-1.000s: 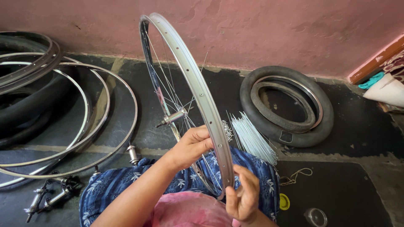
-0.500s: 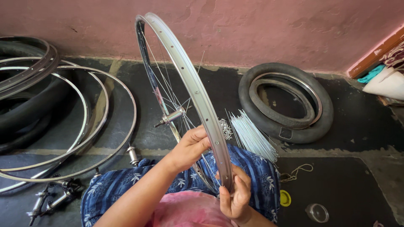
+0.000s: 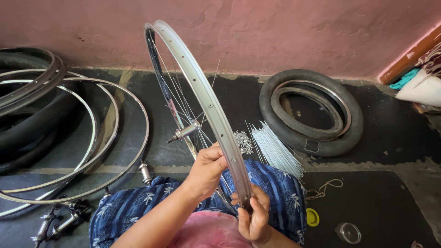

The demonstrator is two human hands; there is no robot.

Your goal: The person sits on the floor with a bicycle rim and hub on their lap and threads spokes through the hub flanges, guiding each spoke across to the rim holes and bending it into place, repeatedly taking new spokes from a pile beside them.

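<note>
Upright across the person's lap in the head view stands a silver metal bicycle wheel rim (image 3: 209, 108) laced with thin spokes to a steel hub (image 3: 186, 132); the left hand (image 3: 206, 171) is closed on the rim's near stretch, fingers curled at its inner edge among the spokes; the right hand (image 3: 253, 216) grips the rim lower down, just below the left, fingers wrapped around its edge. Both hands sit over knees clothed in blue leaf-patterned fabric (image 3: 133, 209). Just beyond the knees, on the dark floor (image 3: 395, 202), lie a fan of loose silver spokes (image 3: 275, 147) and, beside it, a small heap of metal spoke nipples (image 3: 243, 141); farther right rests a black rubber tyre (image 3: 312, 112); at left lie several bare silver rims (image 3: 92, 138); spare steel hubs (image 3: 59, 222) sit at bottom left.
</note>
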